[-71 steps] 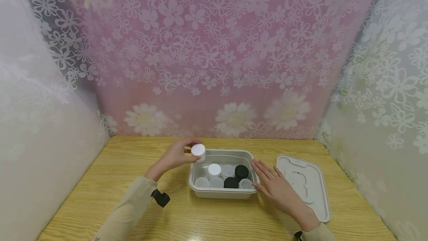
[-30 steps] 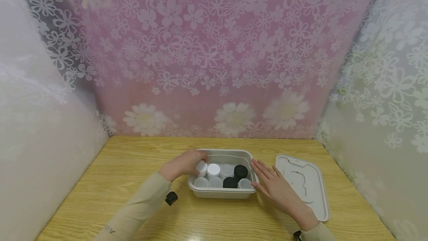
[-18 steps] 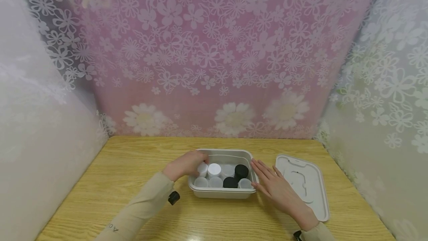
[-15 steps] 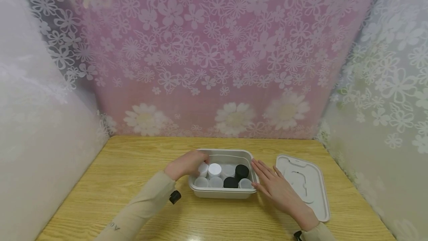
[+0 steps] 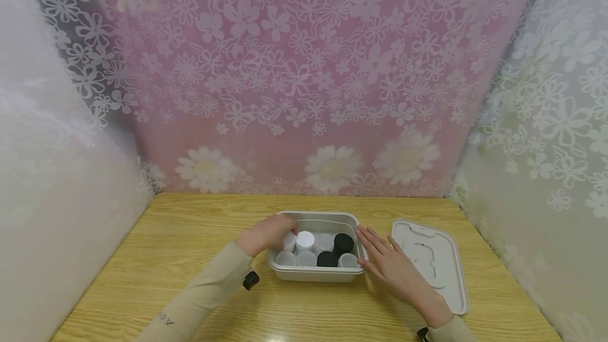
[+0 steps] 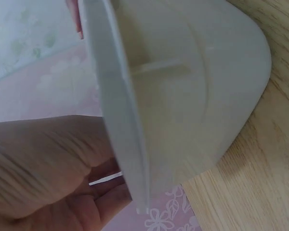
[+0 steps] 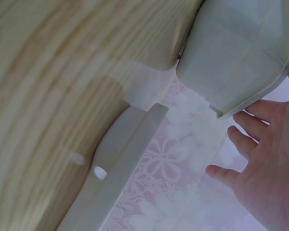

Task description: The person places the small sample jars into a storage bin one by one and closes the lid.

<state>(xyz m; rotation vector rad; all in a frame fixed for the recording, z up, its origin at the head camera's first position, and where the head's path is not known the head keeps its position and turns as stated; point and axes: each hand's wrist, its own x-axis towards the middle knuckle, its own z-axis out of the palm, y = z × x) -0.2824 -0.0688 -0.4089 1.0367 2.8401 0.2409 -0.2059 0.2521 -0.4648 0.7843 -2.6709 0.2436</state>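
A grey-white plastic box [image 5: 317,276] stands on the table with several small jars in it. My left hand [image 5: 267,233] reaches over its left end, fingers down round a white-lidded jar [image 5: 288,241] in the back left corner; the hand partly covers this jar. Right beside it sits another white-lidded jar [image 5: 305,240]. Two black-lidded jars [image 5: 343,243] and several translucent-lidded ones [image 5: 306,259] fill the rest. My right hand [image 5: 391,267] rests with straight fingers on the box's right rim. In the left wrist view, the box wall [image 6: 183,106] hides the fingertips.
The box's lid [image 5: 451,263] lies on the wooden table [image 5: 209,310] at the right, partly behind my right hand. A pink floral curtain [image 5: 285,94] hangs behind the table, with pale sheets [image 5: 551,183] on both sides.
My left hand has carried the white-lidded jar from above the box's back left corner down into it, then shifted slightly right. My right hand stays on the rim.
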